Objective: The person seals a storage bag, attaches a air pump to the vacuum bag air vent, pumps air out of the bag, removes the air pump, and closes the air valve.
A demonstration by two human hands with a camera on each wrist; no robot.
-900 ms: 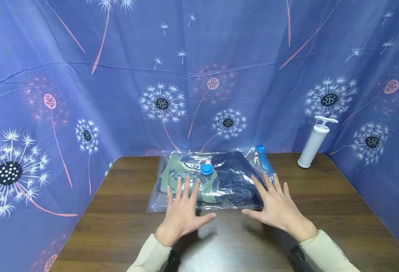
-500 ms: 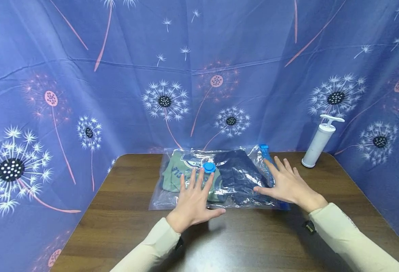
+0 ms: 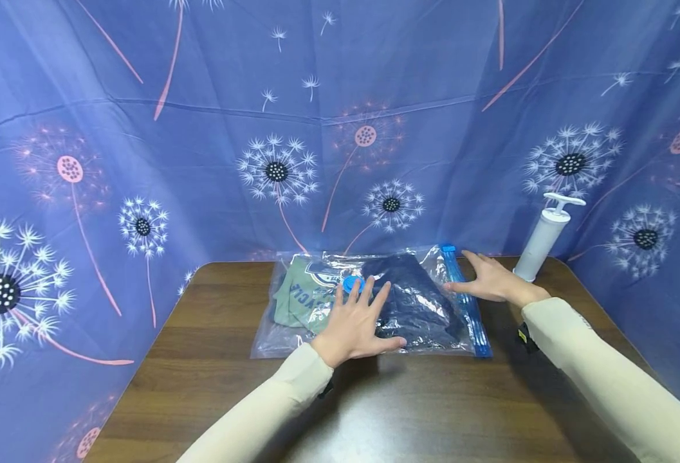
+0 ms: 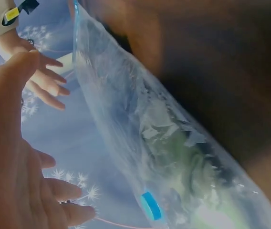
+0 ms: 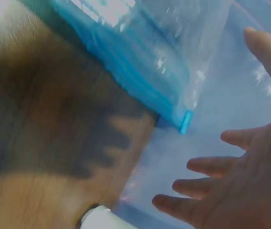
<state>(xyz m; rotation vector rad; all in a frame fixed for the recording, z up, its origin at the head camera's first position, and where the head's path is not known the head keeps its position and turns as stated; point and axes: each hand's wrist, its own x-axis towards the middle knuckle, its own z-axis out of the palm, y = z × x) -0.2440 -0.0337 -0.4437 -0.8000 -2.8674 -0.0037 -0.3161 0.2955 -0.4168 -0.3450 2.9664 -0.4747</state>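
A clear vacuum bag [image 3: 316, 334] lies flat on the brown table [image 3: 212, 386], with a green garment [image 3: 302, 296] and a navy garment [image 3: 415, 302] inside. It has a blue round valve cap [image 3: 353, 283] on top and a blue zip strip [image 3: 469, 315] along its right edge. My left hand [image 3: 363, 308] is open with fingers spread over the bag's middle, just in front of the valve cap [image 4: 151, 206]. My right hand [image 3: 481, 276] is open above the zip strip's [image 5: 140, 81] far end, near the blue slider clip [image 5: 185, 121]. I cannot tell if either hand touches the bag.
A white hand pump [image 3: 544, 239] stands upright at the table's far right corner, close behind my right hand. Blue dandelion-print cloth [image 3: 143, 161] walls in the table at the back and both sides. Bare tabletop stretches between the bag and me.
Both hands have moved away from me. The left slid right and forward to the valve; the right swung off the navy garment to the zip strip's far end. The bag has not moved.
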